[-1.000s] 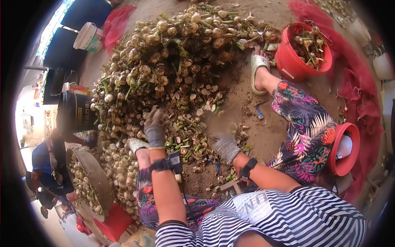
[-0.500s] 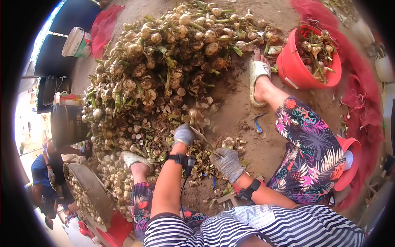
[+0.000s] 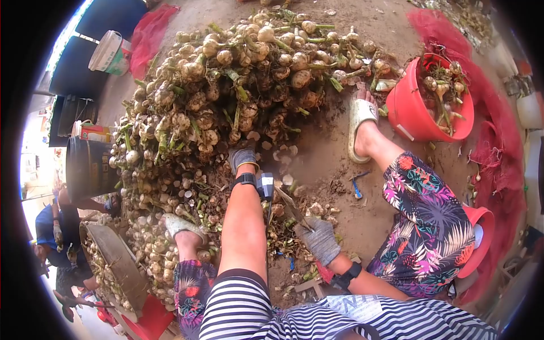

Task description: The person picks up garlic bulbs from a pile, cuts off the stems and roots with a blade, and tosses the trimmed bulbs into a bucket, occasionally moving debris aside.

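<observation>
Garlic bulbs (image 3: 238, 85) lie heaped in a broad pile on bare dirt, stalks and roots still on them. A person sits on the ground facing the heap, wearing grey work gloves. Their left hand (image 3: 242, 158) is stretched forward to the near foot of the pile, fingers curled down among the bulbs; whether it has closed on one cannot be told from here. A black wrist strap (image 3: 248, 180) sits just behind that glove.

Their right hand (image 3: 321, 241) rests lower and closer to the body, wrapped around the handle of a knife (image 3: 292, 207), whose blade slants up towards the left forearm. Trimmed stalks and papery skins (image 3: 283, 226) litter the ground between and beneath the two hands.

Beyond the right hand, past the person's outstretched sandalled foot (image 3: 360, 127), a red bucket (image 3: 416, 110) holds cut bulbs. A second red tub (image 3: 479, 238) sits beside the right knee. Far off to the left of the left hand, another person (image 3: 56, 226) crouches by a round sieve (image 3: 110, 263) full of garlic, near a black bucket (image 3: 90, 167).
</observation>
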{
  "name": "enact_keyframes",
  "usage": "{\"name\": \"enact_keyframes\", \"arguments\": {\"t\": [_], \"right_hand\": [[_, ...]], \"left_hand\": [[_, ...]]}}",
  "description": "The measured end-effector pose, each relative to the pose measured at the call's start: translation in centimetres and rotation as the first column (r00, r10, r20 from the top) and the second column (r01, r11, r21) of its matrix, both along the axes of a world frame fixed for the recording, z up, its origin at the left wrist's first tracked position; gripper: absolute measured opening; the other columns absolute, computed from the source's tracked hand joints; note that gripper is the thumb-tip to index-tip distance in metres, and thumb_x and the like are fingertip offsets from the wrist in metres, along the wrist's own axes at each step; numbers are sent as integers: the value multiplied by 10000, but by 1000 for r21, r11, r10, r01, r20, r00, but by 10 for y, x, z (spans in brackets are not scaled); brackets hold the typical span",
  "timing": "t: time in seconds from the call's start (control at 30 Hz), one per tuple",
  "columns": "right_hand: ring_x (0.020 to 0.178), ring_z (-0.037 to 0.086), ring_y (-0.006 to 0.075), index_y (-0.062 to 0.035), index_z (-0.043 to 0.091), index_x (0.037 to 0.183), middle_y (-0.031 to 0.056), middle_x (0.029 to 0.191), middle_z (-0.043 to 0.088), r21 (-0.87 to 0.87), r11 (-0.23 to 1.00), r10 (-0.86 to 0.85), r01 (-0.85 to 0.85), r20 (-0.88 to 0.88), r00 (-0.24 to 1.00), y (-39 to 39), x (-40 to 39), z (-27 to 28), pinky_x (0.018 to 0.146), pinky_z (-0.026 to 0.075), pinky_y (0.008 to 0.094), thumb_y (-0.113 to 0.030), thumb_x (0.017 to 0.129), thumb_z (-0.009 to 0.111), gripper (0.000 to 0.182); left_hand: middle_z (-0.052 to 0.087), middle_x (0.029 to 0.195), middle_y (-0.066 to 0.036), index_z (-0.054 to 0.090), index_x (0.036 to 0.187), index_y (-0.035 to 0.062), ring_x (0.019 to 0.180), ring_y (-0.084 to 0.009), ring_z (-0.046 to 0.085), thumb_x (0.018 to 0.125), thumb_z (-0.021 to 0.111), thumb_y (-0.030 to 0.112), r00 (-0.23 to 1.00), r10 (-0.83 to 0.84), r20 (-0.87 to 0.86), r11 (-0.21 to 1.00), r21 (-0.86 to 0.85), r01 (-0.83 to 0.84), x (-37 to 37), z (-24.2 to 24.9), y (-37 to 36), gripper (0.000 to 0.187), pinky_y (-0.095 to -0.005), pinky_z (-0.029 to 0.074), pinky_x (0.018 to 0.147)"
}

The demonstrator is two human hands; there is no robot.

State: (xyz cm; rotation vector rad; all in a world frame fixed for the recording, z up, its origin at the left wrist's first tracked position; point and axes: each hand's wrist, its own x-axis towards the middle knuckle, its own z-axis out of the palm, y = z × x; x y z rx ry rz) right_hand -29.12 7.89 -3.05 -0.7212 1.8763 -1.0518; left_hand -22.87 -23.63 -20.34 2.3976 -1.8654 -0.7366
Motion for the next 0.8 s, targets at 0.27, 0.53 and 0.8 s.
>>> {"name": "enact_keyframes", "arguments": {"t": [0.27, 0.53, 0.8], "right_hand": [[596, 561, 310, -6, 583, 706, 178, 611, 548, -40, 999, 15, -14, 43, 999, -3, 4, 18, 545, 431, 355, -188, 723, 584, 182], [658, 587, 303, 2, 602, 779, 179, 707, 592, -132, 991, 31, -29, 16, 999, -4, 10, 45, 585, 452, 338, -214, 731, 602, 221], [521, 503, 160, -26, 602, 753, 76, 592, 563, 101, 988, -139, 115, 286, 948, -3, 2, -2, 491, 406, 299, -164, 743, 622, 140]], "left_hand": [[601, 910, -105, 524, 1001, -18, 754, -169, 530, 678, 687, 185, 838, 80, -540, 994, -14, -104, 48, 82, 63, 414, -317, 438, 683], [594, 933, -141, 530, 1037, -14, 826, -221, 553, 669, 695, 252, 939, -57, -339, 998, -8, 58, 40, 53, 37, 483, -316, 443, 728], [504, 1155, -181, 489, 1139, 22, 1055, -313, 494, 611, 675, 474, 997, -79, -21, 997, -22, 79, -11, 44, 21, 720, -381, 422, 843]]}}
